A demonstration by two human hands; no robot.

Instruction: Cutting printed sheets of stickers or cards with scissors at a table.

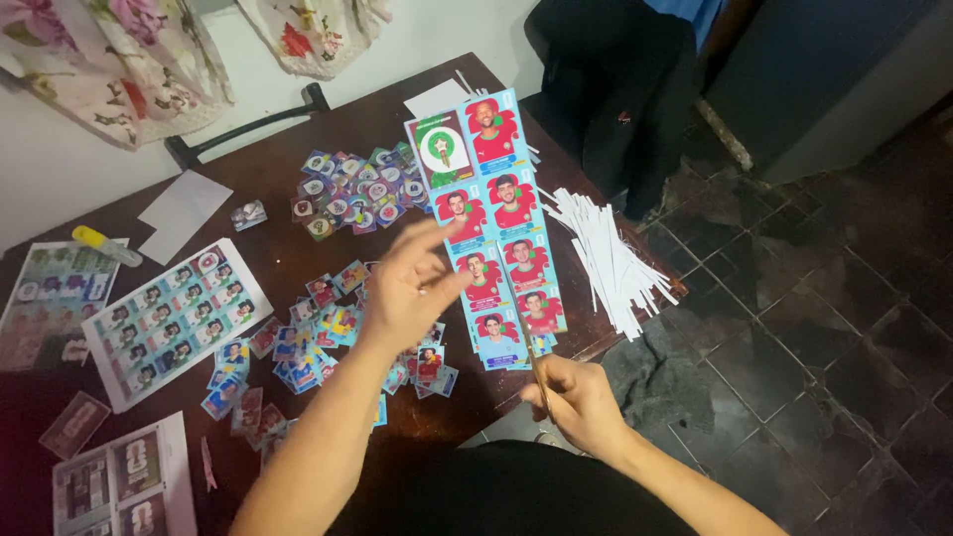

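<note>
Pinching the sticker sheet (pixel 494 233), left hand (pixel 405 288) fingers half-spread; right hand (pixel 579 399) fingers clenched around scissors (pixel 537 372).

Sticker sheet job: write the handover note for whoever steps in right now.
Left hand: holds the long blue-and-red portrait sticker sheet upright over the dark wooden table.
Right hand: grips scissors, blades at the sheet's bottom edge.
Done: loose cut stickers piled on the table; white paper strips at the table's right edge.
Left: this sheet is uncut; another full white-bordered sticker sheet lies farther left.
</note>
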